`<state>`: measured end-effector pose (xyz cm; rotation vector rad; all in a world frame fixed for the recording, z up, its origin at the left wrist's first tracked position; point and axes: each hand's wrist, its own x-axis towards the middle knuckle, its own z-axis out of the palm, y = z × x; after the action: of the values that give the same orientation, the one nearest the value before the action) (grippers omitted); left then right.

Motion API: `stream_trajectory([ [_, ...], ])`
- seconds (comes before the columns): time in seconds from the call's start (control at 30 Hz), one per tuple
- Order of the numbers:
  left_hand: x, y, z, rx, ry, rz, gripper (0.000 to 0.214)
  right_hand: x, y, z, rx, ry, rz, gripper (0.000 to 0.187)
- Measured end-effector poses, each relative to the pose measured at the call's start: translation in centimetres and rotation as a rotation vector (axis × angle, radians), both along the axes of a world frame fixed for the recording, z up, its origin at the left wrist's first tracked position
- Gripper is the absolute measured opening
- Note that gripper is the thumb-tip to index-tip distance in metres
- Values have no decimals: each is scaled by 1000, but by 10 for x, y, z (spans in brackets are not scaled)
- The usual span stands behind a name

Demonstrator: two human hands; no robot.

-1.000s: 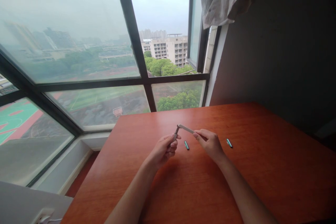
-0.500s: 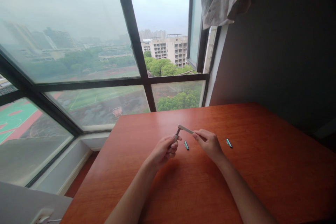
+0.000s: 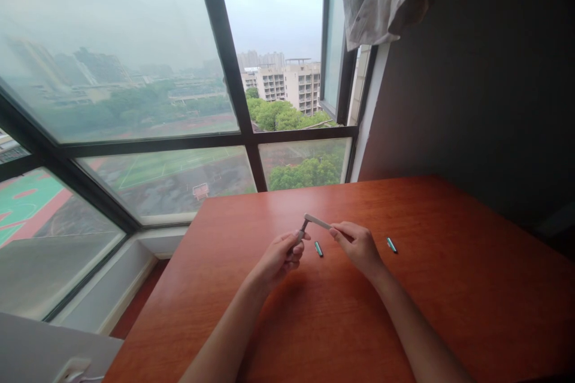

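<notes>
My left hand [image 3: 286, 256] is closed around a grey handle [image 3: 302, 232] with a thinner dark neck, which points up and to the right. Between the fingertips of my right hand [image 3: 358, 246] is a flat, light-grey strip [image 3: 318, 221]. The strip's far end meets the tip of the neck, and the two form a sharp angle; whether they are joined I cannot tell. Below the strip, between my hands, a small dark piece with a teal stripe [image 3: 318, 249] lies on the table. A similar teal-striped piece [image 3: 392, 245] lies right of my right hand.
The reddish-brown wooden table [image 3: 449, 305] reaches to the window frame [image 3: 188, 142], where one pane stands open. A grey cloth [image 3: 381, 0] hangs at the upper right, before a dark wall [image 3: 471, 84]. A socket with a white cord [image 3: 76, 368] is at the lower left.
</notes>
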<state>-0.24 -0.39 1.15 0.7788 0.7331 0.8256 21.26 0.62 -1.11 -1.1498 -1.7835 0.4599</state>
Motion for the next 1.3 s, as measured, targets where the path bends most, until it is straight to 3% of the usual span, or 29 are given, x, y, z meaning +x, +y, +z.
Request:
stream_trajectory([
  [0.3, -3, 3, -2, -14, -27, 81, 31, 0, 0, 2, -10, 48, -30, 34],
  [0.43, -2, 3, -4, -13, -41, 56, 29, -4, -1, 1, -7, 14, 13, 32],
  [0.67, -3, 2, -3, -20, -50, 31, 30, -1, 2, -1, 24, 46, -78, 33],
  [1.0, 0, 0, -2, -21, -41, 18, 29, -3, 0, 0, 17, 38, -31, 31],
  [1.3, 6, 3, -7, 82, -83, 155, 30, -4, -2, 2, -76, 110, -14, 37],
])
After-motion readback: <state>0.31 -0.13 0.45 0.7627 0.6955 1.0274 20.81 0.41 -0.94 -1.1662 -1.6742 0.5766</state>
